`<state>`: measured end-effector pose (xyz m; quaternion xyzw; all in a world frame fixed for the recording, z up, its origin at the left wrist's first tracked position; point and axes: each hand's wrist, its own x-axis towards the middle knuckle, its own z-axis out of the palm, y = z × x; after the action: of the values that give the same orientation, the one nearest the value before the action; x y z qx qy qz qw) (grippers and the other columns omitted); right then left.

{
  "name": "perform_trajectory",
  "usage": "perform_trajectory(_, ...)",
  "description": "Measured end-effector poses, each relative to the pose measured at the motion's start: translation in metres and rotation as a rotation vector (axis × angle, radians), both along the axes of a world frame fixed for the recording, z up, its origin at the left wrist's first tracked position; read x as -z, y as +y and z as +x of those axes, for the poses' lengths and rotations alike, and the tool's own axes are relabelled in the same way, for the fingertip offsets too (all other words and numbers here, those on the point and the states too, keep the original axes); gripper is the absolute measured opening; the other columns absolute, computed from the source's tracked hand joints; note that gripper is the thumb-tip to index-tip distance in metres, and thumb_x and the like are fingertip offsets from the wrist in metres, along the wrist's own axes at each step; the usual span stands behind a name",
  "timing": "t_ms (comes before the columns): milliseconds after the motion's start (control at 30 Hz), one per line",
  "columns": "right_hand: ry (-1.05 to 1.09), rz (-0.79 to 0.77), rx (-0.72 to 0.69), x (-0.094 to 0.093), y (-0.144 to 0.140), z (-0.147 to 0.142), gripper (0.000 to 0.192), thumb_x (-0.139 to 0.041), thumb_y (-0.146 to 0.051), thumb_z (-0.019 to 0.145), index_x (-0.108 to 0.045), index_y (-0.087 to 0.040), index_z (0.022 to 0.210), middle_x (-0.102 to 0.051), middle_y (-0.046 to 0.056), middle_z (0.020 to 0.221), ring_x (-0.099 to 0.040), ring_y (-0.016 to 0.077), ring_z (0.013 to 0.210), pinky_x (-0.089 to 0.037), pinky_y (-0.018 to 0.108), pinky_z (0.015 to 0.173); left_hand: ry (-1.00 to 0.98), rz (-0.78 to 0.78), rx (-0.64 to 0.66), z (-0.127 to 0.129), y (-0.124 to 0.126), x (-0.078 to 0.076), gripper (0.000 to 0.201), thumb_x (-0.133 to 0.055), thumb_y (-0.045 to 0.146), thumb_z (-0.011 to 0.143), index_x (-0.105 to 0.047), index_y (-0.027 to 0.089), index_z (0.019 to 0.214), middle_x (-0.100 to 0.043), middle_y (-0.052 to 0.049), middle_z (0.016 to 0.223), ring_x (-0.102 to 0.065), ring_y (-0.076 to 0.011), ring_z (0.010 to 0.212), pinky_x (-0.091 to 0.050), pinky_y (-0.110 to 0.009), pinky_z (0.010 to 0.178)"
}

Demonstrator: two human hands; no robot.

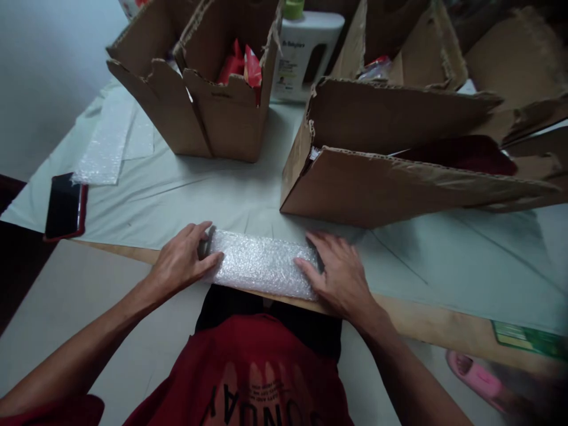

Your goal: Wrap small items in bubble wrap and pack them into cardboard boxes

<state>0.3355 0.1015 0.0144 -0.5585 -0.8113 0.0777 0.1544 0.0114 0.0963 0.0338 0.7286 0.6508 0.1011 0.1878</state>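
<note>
We see both hands resting on a bubble-wrapped bundle that lies flat at the near edge of the desk, at about 6 o'clock in the view. The left hand covers the bundle's 9 o'clock end, its grip spread, fingers draped over the wrap and the thumb pressed along the near side. The right hand lies on the 3 o'clock end, its grip likewise spread, palm down, fingertips touching the wrap. Neither hand pinches or lifts the bundle; it sits on the pale cloth that covers the desk, its near side right at the desk's edge.

At 12 o'clock from the bundle stands an open cardboard box with red packets inside, and just beside it, towards 1 o'clock, a white bottle with a green cap. At 2 o'clock a larger flattened cardboard box lies on its side, near the right hand but apart from it. At 9 o'clock, well apart from the left hand, a dark phone in a red case lies at the desk's corner, with a loose sheet of bubble wrap just beyond it at 10 o'clock. At 4 o'clock, below the desk, a pink slipper shows on the floor.
</note>
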Motion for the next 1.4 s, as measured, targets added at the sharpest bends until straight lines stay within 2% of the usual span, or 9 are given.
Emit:
perform_trajectory(200, 0.210, -0.100, -0.088, -0.011, -0.004, -0.003, 0.010, -0.057, -0.027, 0.097, -0.063, -0.021, 0.091, -0.075, 0.010, 0.119, -0.070, 0.0260, 0.099, -0.051, 0.039, 0.082, -0.247, -0.005, 0.004, 0.016, 0.000, -0.015, 0.011, -0.056, 0.031, 0.084, -0.059, 0.021, 0.082, -0.062, -0.004, 0.089, -0.060, -0.0195, 0.081, -0.048, -0.032, 0.069)
perform_trajectory(333, 0.314, 0.029, -0.090, -0.036, -0.010, 0.001, 0.007, -0.056, -0.025, 0.099, -0.062, -0.023, 0.102, -0.075, 0.003, 0.090, -0.068, 0.0191, 0.076, -0.048, 0.032, 0.071, -0.612, -0.093, -0.228, 0.014, -0.027, -0.029, 0.027, -0.066, 0.035, 0.081, -0.062, 0.021, 0.103, -0.056, 0.003, 0.074, -0.056, -0.0138, 0.065, -0.046, -0.024, 0.058)
perform_trajectory(633, 0.102, 0.372, -0.428, -0.068, 0.061, -0.087, 0.039, -0.060, -0.014, 0.095, -0.059, -0.013, 0.134, -0.065, 0.018, 0.137, -0.059, 0.0322, 0.122, -0.048, 0.047, 0.095, -1.007, -0.309, -0.680, 0.005, -0.076, -0.004, 0.043, -0.083, 0.047, 0.063, -0.068, 0.014, 0.085, -0.062, 0.003, 0.062, -0.056, -0.0111, 0.049, -0.051, -0.025, 0.051)
perform_trajectory(800, 0.185, 0.175, -0.554, -0.062, -0.004, -0.075, 0.041, -0.058, -0.024, 0.098, -0.054, -0.015, 0.138, -0.065, 0.018, 0.137, -0.059, 0.0300, 0.123, -0.051, 0.048, 0.097, -1.117, -0.310, -0.782, 0.014, -0.085, 0.009, 0.044, -0.087, 0.048, 0.061, -0.066, 0.014, 0.080, -0.064, 0.003, 0.063, -0.059, -0.0110, 0.051, -0.055, -0.025, 0.052)
perform_trajectory(967, 0.113, 0.036, -0.617, -0.015, -0.065, -0.093, 0.056, -0.066, -0.025, 0.091, -0.053, -0.011, 0.144, -0.059, 0.020, 0.146, -0.050, 0.0338, 0.135, -0.046, 0.051, 0.106, -1.241, -0.366, -0.809, 0.022, -0.092, 0.019, 0.048, -0.088, 0.051, 0.063, -0.063, 0.015, 0.083, -0.066, 0.002, 0.066, -0.062, -0.0113, 0.049, -0.055, -0.024, 0.052)
perform_trajectory(1067, 0.201, 0.097, -0.515, 0.011, -0.070, -0.107, 0.052, -0.058, -0.007, 0.085, -0.060, -0.011, 0.137, -0.066, 0.019, 0.136, -0.056, 0.0315, 0.129, -0.046, 0.048, 0.103, -1.234, -0.419, -0.778, 0.018, -0.101, 0.021, 0.049, -0.083, 0.055, 0.068, -0.062, 0.016, 0.088, -0.067, 0.000, 0.068, -0.063, -0.0147, 0.050, -0.055, -0.027, 0.051)
perform_trajectory(1167, 0.397, 0.084, -0.454, 0.019, -0.063, -0.108, 0.057, -0.050, 0.003, 0.078, -0.065, -0.015, 0.129, -0.073, 0.013, 0.126, -0.063, 0.0256, 0.119, -0.048, 0.043, 0.100, -0.999, -0.143, -0.675, 0.003, -0.111, 0.011, 0.048, -0.078, 0.050, 0.077, -0.064, 0.017, 0.109, -0.074, -0.007, 0.089, -0.073, -0.0214, 0.075, -0.061, -0.035, 0.071)
perform_trajectory(1300, 0.580, -0.081, -0.363, 0.009, -0.053, -0.103, 0.049, -0.049, -0.001, 0.086, -0.068, -0.022, 0.125, -0.078, 0.007, 0.117, -0.070, 0.0216, 0.110, -0.053, 0.039, 0.094, -0.614, 0.218, -0.144, -0.011, -0.099, -0.010, 0.073, -0.083, 0.032, 0.074, -0.055, 0.024, 0.141, -0.064, -0.014, 0.141, -0.058, -0.0318, 0.133, -0.045, -0.049, 0.114)
perform_trajectory(1400, 0.636, -0.195, -0.272, 0.002, -0.050, -0.101, 0.032, -0.051, -0.013, 0.096, -0.070, -0.024, 0.120, -0.079, 0.006, 0.110, -0.073, 0.0212, 0.099, -0.056, 0.037, 0.088, -0.497, 0.185, 0.077, -0.006, -0.071, -0.015, 0.050, -0.068, 0.026, 0.087, -0.062, 0.023, 0.136, -0.074, -0.011, 0.122, -0.068, -0.0271, 0.112, -0.052, -0.044, 0.103)
